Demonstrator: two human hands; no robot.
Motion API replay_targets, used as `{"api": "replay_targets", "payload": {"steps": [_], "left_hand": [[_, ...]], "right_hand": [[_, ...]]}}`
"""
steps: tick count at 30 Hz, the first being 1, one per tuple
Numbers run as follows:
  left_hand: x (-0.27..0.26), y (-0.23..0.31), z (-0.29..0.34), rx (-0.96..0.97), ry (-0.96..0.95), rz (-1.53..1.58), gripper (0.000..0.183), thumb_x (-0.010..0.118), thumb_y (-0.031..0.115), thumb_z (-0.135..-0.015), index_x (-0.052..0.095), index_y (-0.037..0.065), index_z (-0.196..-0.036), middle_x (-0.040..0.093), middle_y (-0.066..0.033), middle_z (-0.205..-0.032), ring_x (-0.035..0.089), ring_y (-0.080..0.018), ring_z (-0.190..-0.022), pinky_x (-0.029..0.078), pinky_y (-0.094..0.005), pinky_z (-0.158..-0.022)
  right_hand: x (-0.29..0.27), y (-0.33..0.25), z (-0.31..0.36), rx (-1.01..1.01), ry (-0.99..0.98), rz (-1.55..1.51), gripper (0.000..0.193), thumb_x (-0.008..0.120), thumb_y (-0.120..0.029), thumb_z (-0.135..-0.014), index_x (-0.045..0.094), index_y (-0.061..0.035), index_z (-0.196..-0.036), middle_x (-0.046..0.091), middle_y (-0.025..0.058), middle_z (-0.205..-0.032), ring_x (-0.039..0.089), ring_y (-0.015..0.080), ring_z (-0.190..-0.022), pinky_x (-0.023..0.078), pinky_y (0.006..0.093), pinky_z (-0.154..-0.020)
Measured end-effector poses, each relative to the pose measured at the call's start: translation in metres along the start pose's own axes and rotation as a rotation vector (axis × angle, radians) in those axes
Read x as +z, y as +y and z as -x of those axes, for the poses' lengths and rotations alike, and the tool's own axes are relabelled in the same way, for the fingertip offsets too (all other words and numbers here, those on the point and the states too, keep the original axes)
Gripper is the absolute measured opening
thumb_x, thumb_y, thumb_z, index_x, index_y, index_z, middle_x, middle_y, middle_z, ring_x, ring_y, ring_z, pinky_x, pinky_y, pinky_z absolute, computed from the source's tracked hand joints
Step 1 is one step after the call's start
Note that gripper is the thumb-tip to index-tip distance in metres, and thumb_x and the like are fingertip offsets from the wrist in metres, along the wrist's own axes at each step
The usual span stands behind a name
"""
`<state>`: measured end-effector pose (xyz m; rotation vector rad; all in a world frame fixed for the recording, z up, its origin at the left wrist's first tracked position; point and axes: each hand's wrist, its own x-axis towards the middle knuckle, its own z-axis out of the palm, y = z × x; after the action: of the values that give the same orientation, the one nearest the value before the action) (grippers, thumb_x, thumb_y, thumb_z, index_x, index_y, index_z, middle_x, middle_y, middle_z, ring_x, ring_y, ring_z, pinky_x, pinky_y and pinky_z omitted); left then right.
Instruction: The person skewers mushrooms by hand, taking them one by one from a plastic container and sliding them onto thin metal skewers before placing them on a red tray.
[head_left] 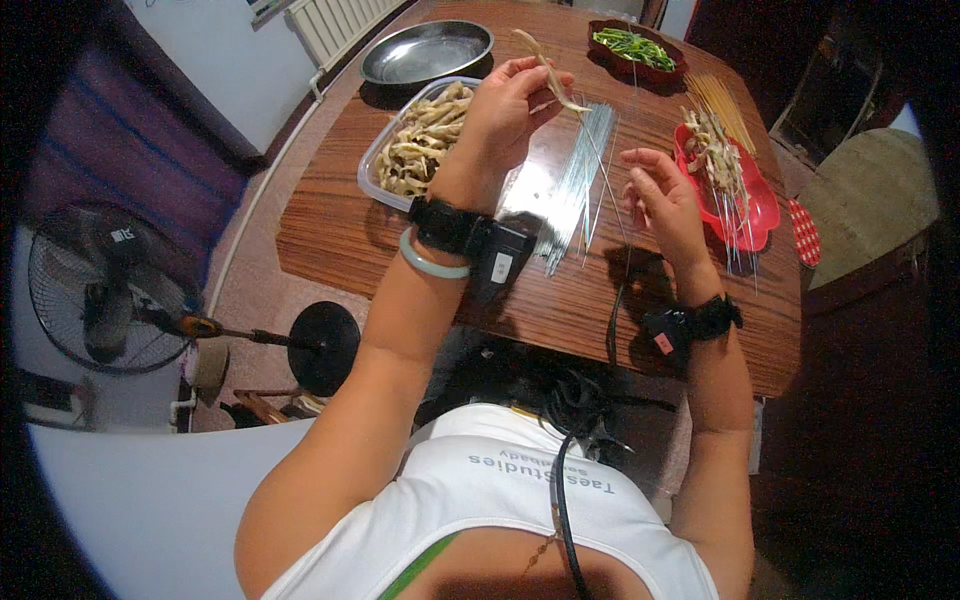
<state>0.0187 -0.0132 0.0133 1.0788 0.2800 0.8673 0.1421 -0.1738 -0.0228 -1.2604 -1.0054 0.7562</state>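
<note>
My left hand [510, 110], raised above the table, pinches a pale, torn mushroom strip [551, 75] that curves up past the fingers. The strip's lower end meets the tip of a thin metal skewer [601, 160]. My right hand [662, 200] holds that skewer near its lower part, fingers bent; the exact grip is partly hidden. Beside my left wrist a clear plastic container [372, 178] is filled with mushroom strips [425, 140]. Between my hands lies a bundle of metal skewers [580, 180]. Right of my right hand, a red tray [763, 215] bears skewers threaded with mushroom [712, 150].
A round metal pan [425, 52] stands at the far left of the wooden table [340, 225]. At the far right are a dark red bowl of green vegetables [635, 48] and wooden skewers [725, 110]. A fan [110, 290] stands left; a black cable [565, 500] hangs before me.
</note>
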Motion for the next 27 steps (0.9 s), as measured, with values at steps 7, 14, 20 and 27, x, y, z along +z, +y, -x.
{"api": "replay_targets", "payload": {"steps": [7, 14, 20, 27], "left_hand": [[-0.028, -0.019, -0.016, -0.003, 0.007, 0.182, 0.019, 0.045, 0.008, -0.084, 0.042, 0.003, -0.101, 0.057, -0.0079, -0.081, 0.057, -0.0159, -0.076, 0.047, -0.0264, -0.066], [-0.022, -0.012, -0.002, 0.001, 0.008, 0.241, 0.022, 0.043, 0.004, -0.083, 0.038, -0.002, -0.104, 0.054, -0.0143, -0.098, 0.056, -0.021, -0.084, 0.049, -0.0272, -0.071], [-0.032, -0.009, 0.001, 0.013, 0.025, 0.236, 0.022, 0.039, 0.006, -0.085, 0.042, -0.001, -0.106, 0.052, -0.0145, -0.103, 0.054, -0.0229, -0.091, 0.046, -0.0303, -0.079], [-0.033, -0.011, 0.002, 0.046, 0.076, 0.347, 0.023, 0.037, 0.011, -0.087, 0.043, -0.001, -0.106, 0.053, -0.0158, -0.103, 0.054, -0.025, -0.091, 0.045, -0.0325, -0.079]], "right_hand": [[0.023, -0.009, 0.012, 0.106, -0.304, -0.21, 0.019, 0.044, -0.015, -0.083, 0.047, -0.003, -0.098, 0.049, 0.0009, -0.057, 0.037, 0.0057, -0.039, 0.029, 0.0181, -0.036], [0.021, -0.007, 0.015, 0.149, -0.362, -0.171, 0.018, 0.045, -0.016, -0.083, 0.049, -0.0028, -0.095, 0.045, -0.0009, -0.053, 0.035, 0.0047, -0.04, 0.026, 0.0177, -0.036], [0.024, -0.004, 0.015, 0.163, -0.406, -0.135, 0.018, 0.046, -0.02, -0.084, 0.052, -0.0034, -0.09, 0.044, -0.0016, -0.051, 0.034, 0.0043, -0.038, 0.025, 0.0174, -0.034], [0.024, -0.005, 0.016, 0.214, -0.544, -0.026, 0.016, 0.043, -0.019, -0.085, 0.049, -0.004, -0.089, 0.047, -0.0001, -0.052, 0.038, 0.0043, -0.037, 0.028, 0.0147, -0.035]]}}
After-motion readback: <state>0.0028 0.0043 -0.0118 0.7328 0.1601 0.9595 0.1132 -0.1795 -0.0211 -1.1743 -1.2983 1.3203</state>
